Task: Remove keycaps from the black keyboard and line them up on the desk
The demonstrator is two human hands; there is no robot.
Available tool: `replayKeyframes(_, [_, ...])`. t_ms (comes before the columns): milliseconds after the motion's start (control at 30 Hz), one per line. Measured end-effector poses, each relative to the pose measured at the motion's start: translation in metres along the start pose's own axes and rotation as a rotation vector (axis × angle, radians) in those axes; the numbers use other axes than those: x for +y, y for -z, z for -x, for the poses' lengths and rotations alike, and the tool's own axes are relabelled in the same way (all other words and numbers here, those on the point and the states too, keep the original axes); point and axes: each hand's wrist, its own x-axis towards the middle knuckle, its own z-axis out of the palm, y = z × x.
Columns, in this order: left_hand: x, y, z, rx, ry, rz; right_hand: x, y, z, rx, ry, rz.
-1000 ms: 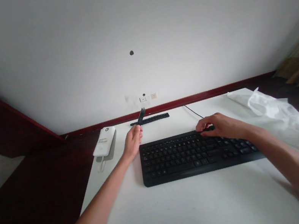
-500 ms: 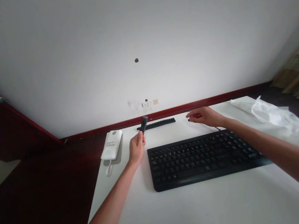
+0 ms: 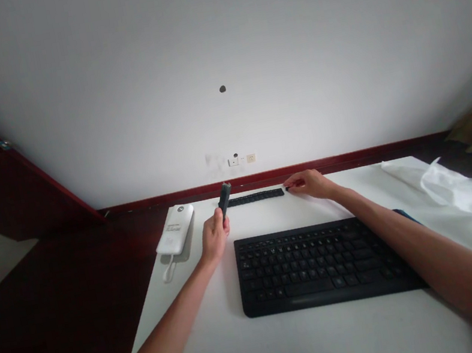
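Note:
My left hand [image 3: 215, 236] is closed around a short black stick-like tool [image 3: 223, 198] with a greyish tip, held upright; its exact kind does not show. My right hand [image 3: 309, 183] pinches a small black piece, like a keycap [image 3: 287, 189], at the right end of a row of small black keycap-like pieces [image 3: 258, 197] along the table's far side. Whether that piece rests on the table I cannot tell. Nearer to me lies a black keyboard [image 3: 312, 300], its right part hidden beneath my right forearm.
A white power bank [image 3: 175, 231] with a short looped cable lies at the left edge of the white table [image 3: 294, 349]. Crumpled white translucent wrapping [image 3: 458, 192] covers the right side. Behind stands a wall [image 3: 312, 65] with sockets; a dark red door [image 3: 3, 181] is at left.
My right hand has moved left, bringing the small black piece to the right end of the row. My left hand still holds the tool, nearly unmoved. The camera view has shifted slightly.

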Motion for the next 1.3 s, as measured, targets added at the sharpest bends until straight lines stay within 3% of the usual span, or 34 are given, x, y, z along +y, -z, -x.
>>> replayKeyframes(433, [-0.001,0.001,0.001,0.014,-0.053,-0.095,0.006,-0.004,0.002,0.08,0.019,0.139])
replayKeyframes(1300, [0.006,-0.002,0.001,0.015,-0.034,-0.096,0.009,-0.009,-0.006,0.065,-0.014,0.134])
